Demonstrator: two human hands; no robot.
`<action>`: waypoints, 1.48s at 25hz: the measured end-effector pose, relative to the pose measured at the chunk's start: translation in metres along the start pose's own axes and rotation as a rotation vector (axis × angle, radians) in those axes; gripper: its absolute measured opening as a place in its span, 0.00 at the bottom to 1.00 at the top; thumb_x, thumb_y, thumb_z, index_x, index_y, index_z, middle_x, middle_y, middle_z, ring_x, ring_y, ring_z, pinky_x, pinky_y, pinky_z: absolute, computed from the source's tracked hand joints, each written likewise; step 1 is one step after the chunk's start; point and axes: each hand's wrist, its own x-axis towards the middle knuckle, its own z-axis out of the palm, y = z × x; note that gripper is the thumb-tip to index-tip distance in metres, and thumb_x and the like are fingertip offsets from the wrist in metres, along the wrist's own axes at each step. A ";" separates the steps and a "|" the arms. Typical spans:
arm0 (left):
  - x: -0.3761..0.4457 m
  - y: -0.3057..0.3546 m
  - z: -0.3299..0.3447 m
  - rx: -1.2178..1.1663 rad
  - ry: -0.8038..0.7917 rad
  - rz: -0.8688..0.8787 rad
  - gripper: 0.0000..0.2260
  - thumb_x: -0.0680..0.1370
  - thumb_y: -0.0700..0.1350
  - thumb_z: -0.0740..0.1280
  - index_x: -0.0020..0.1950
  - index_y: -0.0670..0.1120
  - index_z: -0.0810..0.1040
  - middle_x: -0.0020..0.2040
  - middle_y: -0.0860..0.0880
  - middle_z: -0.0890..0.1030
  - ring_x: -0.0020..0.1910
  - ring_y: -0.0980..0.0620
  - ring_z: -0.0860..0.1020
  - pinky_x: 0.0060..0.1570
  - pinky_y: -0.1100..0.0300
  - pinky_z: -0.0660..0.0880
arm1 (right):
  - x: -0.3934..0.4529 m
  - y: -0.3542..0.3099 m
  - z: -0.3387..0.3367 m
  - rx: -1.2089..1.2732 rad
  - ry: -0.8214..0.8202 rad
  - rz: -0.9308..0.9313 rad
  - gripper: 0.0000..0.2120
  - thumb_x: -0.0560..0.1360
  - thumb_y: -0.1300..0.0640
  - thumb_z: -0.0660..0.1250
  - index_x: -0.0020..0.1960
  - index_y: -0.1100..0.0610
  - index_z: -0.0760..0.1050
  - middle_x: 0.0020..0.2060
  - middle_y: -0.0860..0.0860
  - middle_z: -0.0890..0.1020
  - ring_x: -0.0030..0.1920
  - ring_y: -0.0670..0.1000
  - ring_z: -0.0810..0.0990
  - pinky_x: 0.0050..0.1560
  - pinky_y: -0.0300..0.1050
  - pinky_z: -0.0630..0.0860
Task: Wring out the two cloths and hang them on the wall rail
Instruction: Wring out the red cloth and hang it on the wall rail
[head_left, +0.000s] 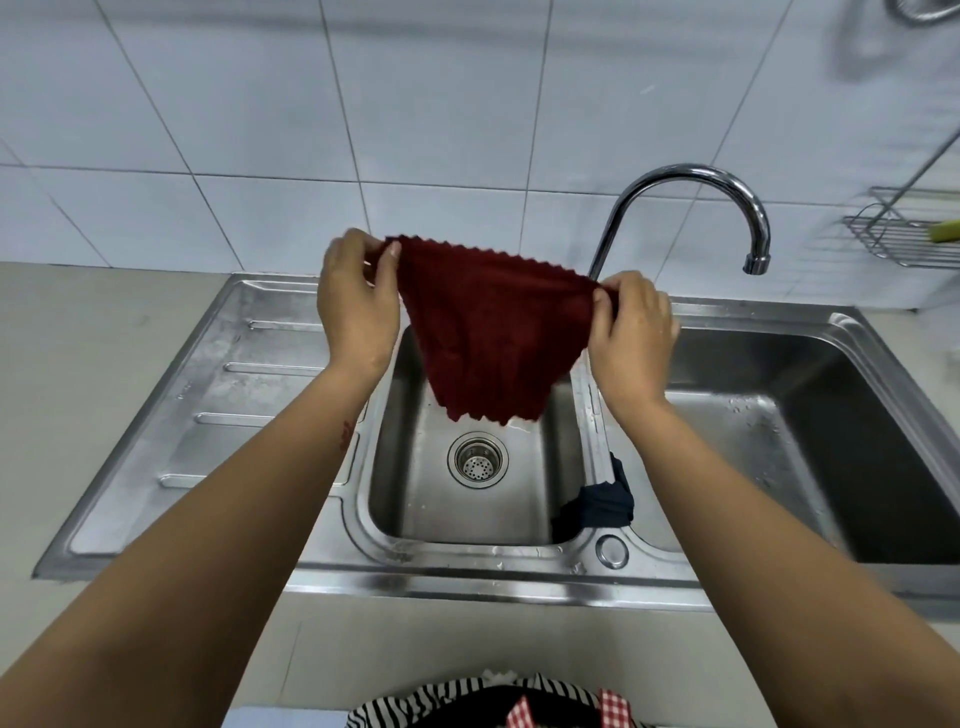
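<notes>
I am observing the left hand (358, 306) and right hand (631, 332) each pinching a top corner of the red cloth (488, 327), spreading it above the near-left sink basin (415, 499), probably so drips are falling inside.

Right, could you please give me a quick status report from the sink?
Left hand and right hand each pinch a top corner of the red cloth, spread over the small basin. Dark cloth draped on the divider. Nothing in the way.

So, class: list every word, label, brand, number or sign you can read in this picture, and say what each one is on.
None can be read.
The red cloth, sink, tap and wall tiles carry no print.
A reddish mark on the left forearm is too small to read.
</notes>
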 end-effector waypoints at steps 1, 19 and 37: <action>-0.002 0.001 0.000 0.123 -0.024 0.112 0.09 0.79 0.50 0.62 0.44 0.44 0.73 0.44 0.44 0.76 0.41 0.49 0.74 0.41 0.56 0.71 | 0.001 -0.004 0.000 -0.071 -0.051 -0.063 0.06 0.77 0.55 0.58 0.48 0.54 0.73 0.45 0.52 0.80 0.50 0.57 0.75 0.50 0.51 0.65; -0.017 -0.013 -0.013 0.509 -0.302 -0.057 0.10 0.81 0.54 0.56 0.47 0.48 0.67 0.34 0.45 0.75 0.32 0.41 0.72 0.32 0.53 0.67 | 0.006 -0.005 -0.008 0.131 -0.390 0.138 0.07 0.81 0.55 0.54 0.55 0.57 0.66 0.43 0.60 0.80 0.45 0.64 0.78 0.44 0.52 0.71; 0.041 0.005 -0.065 -0.526 -0.036 -0.518 0.07 0.82 0.44 0.58 0.44 0.50 0.67 0.43 0.47 0.82 0.40 0.51 0.81 0.49 0.54 0.78 | 0.045 -0.081 -0.010 0.617 -0.376 0.401 0.08 0.74 0.62 0.60 0.40 0.52 0.64 0.35 0.55 0.81 0.24 0.51 0.74 0.24 0.39 0.73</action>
